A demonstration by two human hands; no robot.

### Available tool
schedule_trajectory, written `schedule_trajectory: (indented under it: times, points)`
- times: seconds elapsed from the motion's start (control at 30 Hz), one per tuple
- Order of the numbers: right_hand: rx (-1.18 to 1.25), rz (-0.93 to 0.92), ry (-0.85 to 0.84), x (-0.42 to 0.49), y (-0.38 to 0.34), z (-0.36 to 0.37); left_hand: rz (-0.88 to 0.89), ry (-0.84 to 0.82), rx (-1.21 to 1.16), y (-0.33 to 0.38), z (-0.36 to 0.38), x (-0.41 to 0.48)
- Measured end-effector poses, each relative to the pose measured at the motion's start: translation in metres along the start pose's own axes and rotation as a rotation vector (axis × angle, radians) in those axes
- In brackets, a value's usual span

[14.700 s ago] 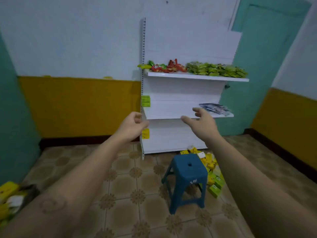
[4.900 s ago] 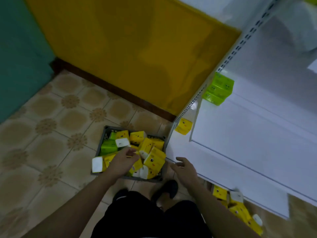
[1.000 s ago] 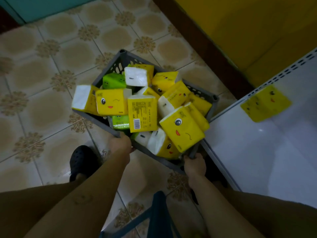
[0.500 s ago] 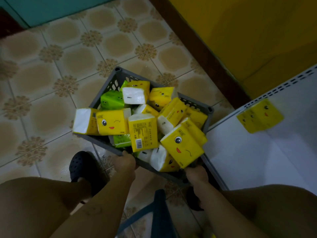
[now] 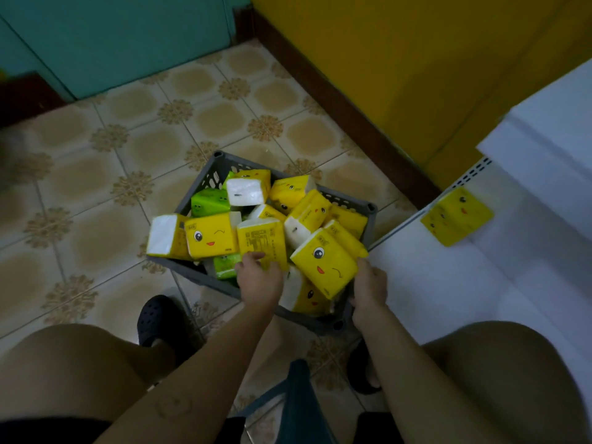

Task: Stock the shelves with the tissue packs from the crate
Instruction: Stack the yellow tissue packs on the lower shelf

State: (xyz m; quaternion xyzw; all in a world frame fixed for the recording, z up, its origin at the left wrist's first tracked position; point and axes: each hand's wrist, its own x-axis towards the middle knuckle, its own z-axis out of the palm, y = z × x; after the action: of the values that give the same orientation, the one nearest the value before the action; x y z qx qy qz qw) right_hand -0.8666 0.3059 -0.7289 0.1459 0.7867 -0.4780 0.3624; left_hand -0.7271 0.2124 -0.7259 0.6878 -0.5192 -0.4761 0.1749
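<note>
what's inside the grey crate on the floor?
Loose pile of yellow tissue packs and a few green packs, heaped above the crate rim. Lower layers and the crate floor are hidden under the top packs.

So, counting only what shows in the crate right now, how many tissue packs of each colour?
Yellow packs: 11
Green packs: 2
Total: 13 showing in the crate; any buried under the pile cannot be counted.
</note>
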Motion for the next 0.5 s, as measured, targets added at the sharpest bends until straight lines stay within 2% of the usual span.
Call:
schedule_trajectory:
  times: [0.13,0.27,0.37,0.5]
  points:
    - [0.088,0.052,-0.187,-0.007,0.001,0.005,0.102,-0.244,0.132,0.027,0.025,-0.010]
    - [0.031,0.106,-0.282,-0.010,-0.004,-0.001,0.018,-0.435,0.032,0.043,0.027,-0.016]
    - [0.029,0.081,-0.272,-0.020,-0.017,-0.014,0.042,-0.428,0.024,0.050,0.020,-0.021]
    - [0.033,0.001,-0.287,-0.035,-0.034,-0.026,0.136,-0.336,-0.012,0.069,0.006,-0.035]
